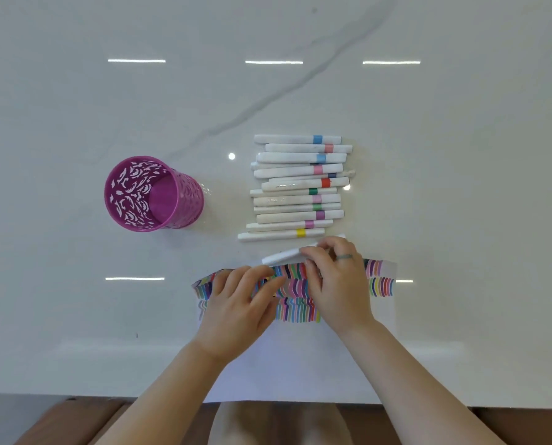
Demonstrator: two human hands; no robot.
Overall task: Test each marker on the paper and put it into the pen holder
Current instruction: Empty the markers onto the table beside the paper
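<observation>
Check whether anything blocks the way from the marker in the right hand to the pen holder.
Nothing visible does. Only tabletop lies between the marker and the pen holder; the marker pile sits off that path.

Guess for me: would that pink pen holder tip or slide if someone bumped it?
Probably light: the holder has cut-out walls and holds nothing. On the glossy table it would likely slide before tipping. If knocked over, its round wall could let it roll.
</observation>
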